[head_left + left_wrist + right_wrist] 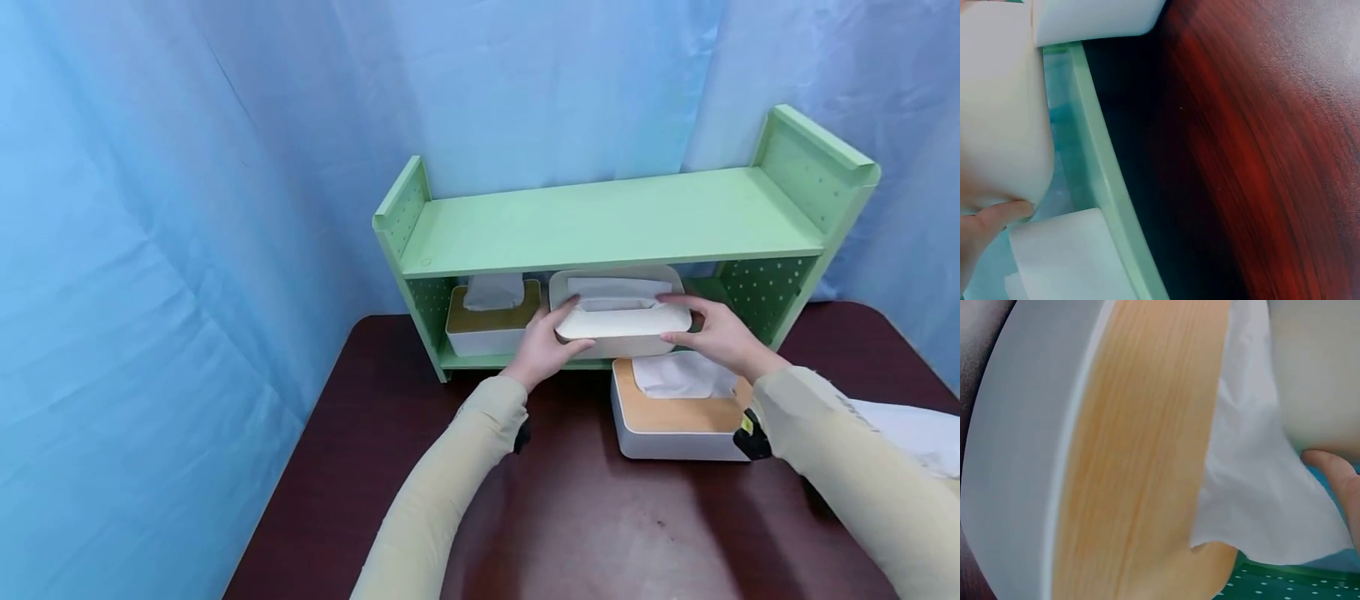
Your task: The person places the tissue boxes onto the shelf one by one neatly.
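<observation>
Both hands grip a cream tissue box [622, 346] at the opening of the shelf's lower level. My left hand [542, 346] holds its left end, fingers over the top and thumb at the front. On the right end, my right hand [723, 335] does the same. The box tilts with its slotted top toward me, a white tissue showing. In the left wrist view the cream box [1000, 112] is above the green shelf edge, with the left thumb [1007, 214] against it. The right thumb [1329, 465] touches its side in the right wrist view.
A wood-topped tissue box [491, 321] stands on the lower shelf at left. Another wood-topped tissue box [675, 417] sits on the dark table before the green shelf [615, 221], under the right forearm. A white item [911, 429] lies at far right, partly behind the sleeve.
</observation>
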Demonstrator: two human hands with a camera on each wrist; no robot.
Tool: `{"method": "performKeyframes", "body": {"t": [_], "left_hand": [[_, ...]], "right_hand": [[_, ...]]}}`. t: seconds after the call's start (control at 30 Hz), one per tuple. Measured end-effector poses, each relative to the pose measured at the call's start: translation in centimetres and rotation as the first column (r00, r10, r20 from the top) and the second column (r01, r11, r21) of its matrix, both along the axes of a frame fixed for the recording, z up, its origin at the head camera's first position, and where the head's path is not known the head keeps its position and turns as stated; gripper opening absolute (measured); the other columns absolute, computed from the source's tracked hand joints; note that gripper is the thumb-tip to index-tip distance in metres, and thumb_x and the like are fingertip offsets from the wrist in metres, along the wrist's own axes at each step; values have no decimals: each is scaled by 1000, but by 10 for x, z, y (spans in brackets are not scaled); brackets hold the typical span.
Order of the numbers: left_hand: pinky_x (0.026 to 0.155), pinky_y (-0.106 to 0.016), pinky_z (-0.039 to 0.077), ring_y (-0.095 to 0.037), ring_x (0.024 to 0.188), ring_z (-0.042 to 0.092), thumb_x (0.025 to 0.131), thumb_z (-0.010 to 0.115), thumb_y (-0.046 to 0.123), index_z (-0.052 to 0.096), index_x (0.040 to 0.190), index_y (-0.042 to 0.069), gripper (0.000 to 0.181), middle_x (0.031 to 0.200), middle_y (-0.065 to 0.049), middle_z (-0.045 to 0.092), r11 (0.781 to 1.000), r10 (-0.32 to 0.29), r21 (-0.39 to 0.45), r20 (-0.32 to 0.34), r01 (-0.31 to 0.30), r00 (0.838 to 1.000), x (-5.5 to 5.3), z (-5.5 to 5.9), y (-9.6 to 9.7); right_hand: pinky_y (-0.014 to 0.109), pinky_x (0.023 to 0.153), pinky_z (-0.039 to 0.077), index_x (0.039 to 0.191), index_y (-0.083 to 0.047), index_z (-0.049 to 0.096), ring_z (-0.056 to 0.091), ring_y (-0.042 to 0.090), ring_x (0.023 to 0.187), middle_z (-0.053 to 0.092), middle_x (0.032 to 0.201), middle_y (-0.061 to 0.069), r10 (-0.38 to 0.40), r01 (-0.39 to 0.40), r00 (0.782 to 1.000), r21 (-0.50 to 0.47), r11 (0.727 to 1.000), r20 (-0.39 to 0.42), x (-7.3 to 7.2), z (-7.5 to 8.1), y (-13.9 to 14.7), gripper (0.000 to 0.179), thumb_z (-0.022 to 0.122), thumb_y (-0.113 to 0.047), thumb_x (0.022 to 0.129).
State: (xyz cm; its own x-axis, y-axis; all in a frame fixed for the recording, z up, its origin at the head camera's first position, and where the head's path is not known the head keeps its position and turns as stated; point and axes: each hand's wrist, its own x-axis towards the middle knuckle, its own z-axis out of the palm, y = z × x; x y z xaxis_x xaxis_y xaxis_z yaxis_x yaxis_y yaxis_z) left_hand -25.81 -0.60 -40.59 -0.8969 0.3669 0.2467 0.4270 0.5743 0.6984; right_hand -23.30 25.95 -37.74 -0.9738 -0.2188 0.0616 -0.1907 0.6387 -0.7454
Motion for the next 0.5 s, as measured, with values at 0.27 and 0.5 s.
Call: {"method": "performKeyframes", "body": {"t": [0.27, 0.5], "left_hand": [[100, -33, 44, -27, 130, 45, 85, 71, 31, 39, 146, 19, 69, 147, -19, 37, 1000, 4, -18, 27, -4, 1000, -3, -8, 7], [96, -30, 47, -31, 129, 46, 88, 68, 32, 37, 146, 18, 68, 151, -30, 21, 1000, 5, -23, 33, -4, 999, -8, -14, 10]], "right_hand": [[29, 65, 35, 138, -1, 46, 41, 23, 79, 50, 123, 23, -13, 12, 1000, 117, 993, 11, -3, -5, 2, 58, 67, -22, 89], [31, 61, 33, 138, -2, 47, 36, 18, 63, 53, 117, 23, -39, 36, 999, 144, 989, 23, -6, -4, -1, 54, 64, -23, 91]]}}
